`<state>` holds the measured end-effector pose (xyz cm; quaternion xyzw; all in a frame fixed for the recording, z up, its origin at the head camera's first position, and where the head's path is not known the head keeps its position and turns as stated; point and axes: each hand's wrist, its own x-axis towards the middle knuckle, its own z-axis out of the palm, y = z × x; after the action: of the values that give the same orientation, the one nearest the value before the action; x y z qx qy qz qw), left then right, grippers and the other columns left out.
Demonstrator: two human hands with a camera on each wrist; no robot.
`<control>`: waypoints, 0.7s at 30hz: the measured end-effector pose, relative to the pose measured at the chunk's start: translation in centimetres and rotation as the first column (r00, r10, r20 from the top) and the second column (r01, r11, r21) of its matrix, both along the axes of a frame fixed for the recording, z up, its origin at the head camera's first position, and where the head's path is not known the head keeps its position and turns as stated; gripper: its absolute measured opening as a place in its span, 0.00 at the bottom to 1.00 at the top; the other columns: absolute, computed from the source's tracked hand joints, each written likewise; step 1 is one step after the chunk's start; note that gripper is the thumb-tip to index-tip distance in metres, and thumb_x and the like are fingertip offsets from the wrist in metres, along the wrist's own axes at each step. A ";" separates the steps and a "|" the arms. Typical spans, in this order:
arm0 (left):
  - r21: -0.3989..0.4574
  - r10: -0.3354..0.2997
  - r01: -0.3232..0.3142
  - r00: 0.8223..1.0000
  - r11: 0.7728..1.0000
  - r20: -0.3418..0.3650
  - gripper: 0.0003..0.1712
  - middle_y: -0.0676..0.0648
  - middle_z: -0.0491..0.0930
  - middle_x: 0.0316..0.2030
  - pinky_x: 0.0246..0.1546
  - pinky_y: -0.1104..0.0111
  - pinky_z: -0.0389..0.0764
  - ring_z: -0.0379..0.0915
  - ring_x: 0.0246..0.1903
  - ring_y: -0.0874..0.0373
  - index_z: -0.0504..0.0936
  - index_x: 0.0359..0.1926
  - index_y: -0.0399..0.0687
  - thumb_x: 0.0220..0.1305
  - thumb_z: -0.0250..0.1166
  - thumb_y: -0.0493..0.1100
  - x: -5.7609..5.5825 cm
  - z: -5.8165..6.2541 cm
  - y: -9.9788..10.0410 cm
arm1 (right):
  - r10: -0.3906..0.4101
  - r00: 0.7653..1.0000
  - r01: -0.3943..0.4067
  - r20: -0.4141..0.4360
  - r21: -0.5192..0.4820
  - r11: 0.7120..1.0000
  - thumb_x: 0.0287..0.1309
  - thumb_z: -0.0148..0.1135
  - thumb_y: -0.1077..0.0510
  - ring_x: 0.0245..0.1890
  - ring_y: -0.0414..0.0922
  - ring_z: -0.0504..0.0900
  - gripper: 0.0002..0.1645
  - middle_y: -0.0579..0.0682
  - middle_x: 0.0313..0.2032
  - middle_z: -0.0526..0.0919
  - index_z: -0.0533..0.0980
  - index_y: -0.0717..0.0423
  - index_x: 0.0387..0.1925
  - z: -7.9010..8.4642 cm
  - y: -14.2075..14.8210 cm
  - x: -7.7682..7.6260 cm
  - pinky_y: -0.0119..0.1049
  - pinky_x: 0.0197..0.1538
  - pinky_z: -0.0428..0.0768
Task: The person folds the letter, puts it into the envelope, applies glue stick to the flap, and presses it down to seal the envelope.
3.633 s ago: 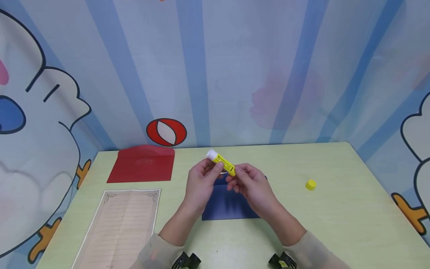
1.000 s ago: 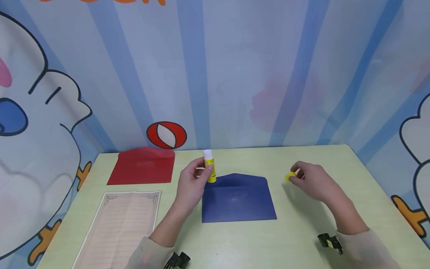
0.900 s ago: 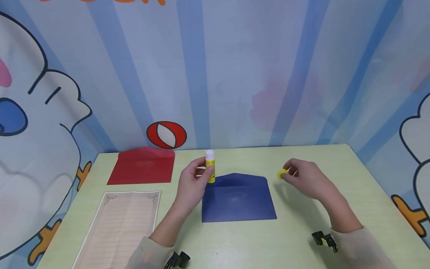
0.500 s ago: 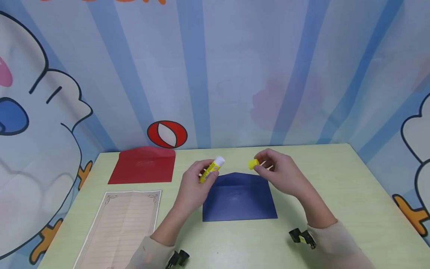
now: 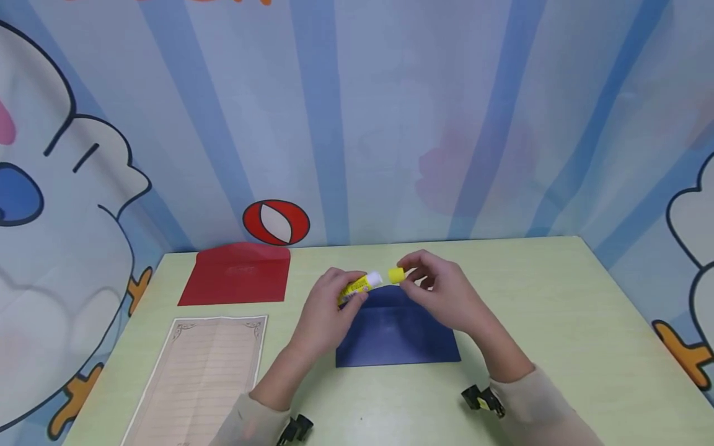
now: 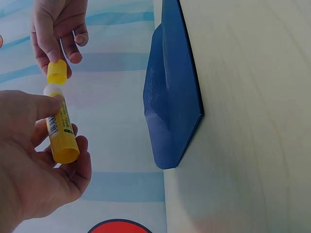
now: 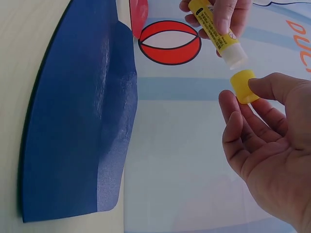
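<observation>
My left hand holds a yellow glue stick between thumb and fingers, its white end tilted toward the right. Facing that end, my right hand pinches the yellow cap between thumb and fingertips. In the head view a small gap parts cap and stick; the right wrist view shows the cap just off the white end of the glue stick. Below both hands a blue envelope lies on the table with its flap raised, partly covered by the hands.
A red envelope with its flap up lies at the table's back left. In front of it is a cream lined letter sheet with a decorated border. The pale table ends at a printed wall sheet behind.
The right hand has carried the cap leftward from the table's right side, where it lay earlier. My left hand has tipped the glue stick from upright toward the cap.
</observation>
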<state>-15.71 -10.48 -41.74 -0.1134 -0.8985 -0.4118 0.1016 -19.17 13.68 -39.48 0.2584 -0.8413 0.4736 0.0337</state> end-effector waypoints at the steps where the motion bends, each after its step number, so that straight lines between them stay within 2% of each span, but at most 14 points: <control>1: -0.011 -0.002 0.002 1.000 1.000 -0.001 0.23 0.52 0.79 0.51 0.49 0.65 0.85 0.75 0.51 0.57 0.85 0.64 0.54 0.70 0.73 0.44 0.0 0.0 0.0 | 0.004 1.000 -0.004 -0.003 -0.002 1.000 0.68 0.69 0.65 0.43 0.43 0.87 0.17 0.48 0.49 0.87 0.80 0.54 0.56 0.0 -0.1 0.0 0.40 0.44 0.86; 12: -0.069 -0.034 0.033 0.999 0.997 -0.025 0.23 0.51 0.78 0.53 0.50 0.63 0.85 0.73 0.54 0.55 0.84 0.65 0.55 0.71 0.73 0.43 0.2 -0.2 0.0 | 0.045 0.999 -0.045 0.001 0.003 0.999 0.69 0.69 0.65 0.42 0.42 0.87 0.16 0.46 0.48 0.87 0.80 0.53 0.56 -0.4 -0.5 0.2 0.42 0.42 0.87; 21: -0.092 -0.059 0.055 0.997 0.994 -0.047 0.23 0.51 0.79 0.53 0.50 0.64 0.86 0.72 0.54 0.55 0.85 0.64 0.54 0.70 0.74 0.42 0.2 -0.4 0.1 | 0.070 0.997 -0.071 0.018 0.008 0.997 0.70 0.68 0.64 0.44 0.43 0.88 0.16 0.47 0.49 0.86 0.80 0.54 0.57 -0.5 -0.4 0.3 0.43 0.43 0.87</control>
<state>-15.52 -10.36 -42.11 -0.1536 -0.9098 -0.3704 0.1068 -18.85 13.26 -40.03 0.2838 -0.8340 0.4731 0.0083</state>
